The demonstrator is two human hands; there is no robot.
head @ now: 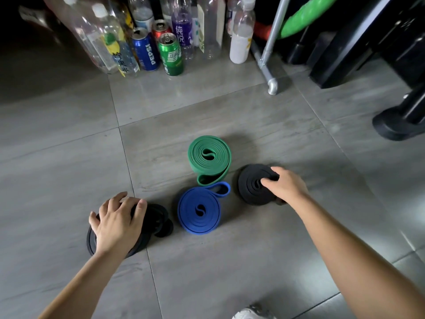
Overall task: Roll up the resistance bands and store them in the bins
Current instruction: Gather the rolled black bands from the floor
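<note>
Where four rolls lie on the floor (230,261), two are held.
The left black roll (158,217) is clasped by the left hand (117,223), the right black roll (249,184) by the right hand (285,185), green roll (209,157) and blue roll (199,210) between.

Left hand (117,223) and right hand (285,186) were bare, left forearm (76,284) and right forearm (345,245) uncovered down to the frame edge; white shoe (250,313) toe, grey-scuffed, showed at bottom
</note>
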